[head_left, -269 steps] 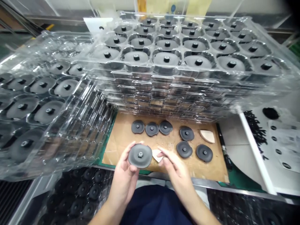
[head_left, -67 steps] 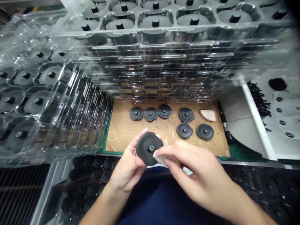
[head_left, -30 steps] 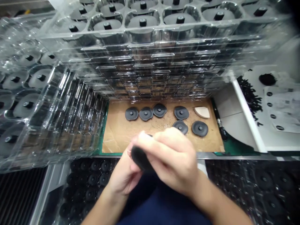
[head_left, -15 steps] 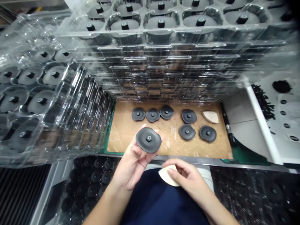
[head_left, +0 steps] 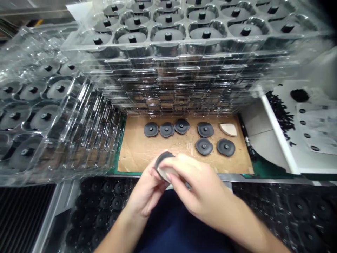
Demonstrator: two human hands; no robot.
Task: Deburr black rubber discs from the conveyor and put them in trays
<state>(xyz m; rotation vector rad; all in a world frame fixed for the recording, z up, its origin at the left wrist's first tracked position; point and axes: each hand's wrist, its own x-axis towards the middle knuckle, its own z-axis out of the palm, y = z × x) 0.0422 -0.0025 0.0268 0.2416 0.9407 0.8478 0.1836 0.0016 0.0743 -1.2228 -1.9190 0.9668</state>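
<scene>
Black disc [head_left: 160, 158] and pale pad [head_left: 168, 171] had been brought together: half a second earlier the disc was held face up with its central stud in plain sight, and the pad was kept apart from it, low in front of the dark blue clothing [head_left: 168, 225]; at this moment the disc was tilted, the pad was overlapped with it, and the stud was hidden. From this it was judged that rubbing of the disc with the pad had been taken up again, though how firmly the pad was pressed could not be told. The disc was gripped by its edge in the left hand [head_left: 146, 191], whose fingers were curled around the rim and were spread no wider than the part required. In the right hand [head_left: 201, 181] the pad was pinched narrowly between thumb and forefinger, and most of the disc's face was covered by that hand. Both hands were held above the near edge of the cardboard [head_left: 139, 151]. Farther back on it, the row of three discs [head_left: 166, 129], the three discs to its right [head_left: 204, 146] and the second pad [head_left: 228, 129] were left in the same arrangement. Behind the cardboard, more discs were held in the stacked clear trays [head_left: 179, 52].
</scene>
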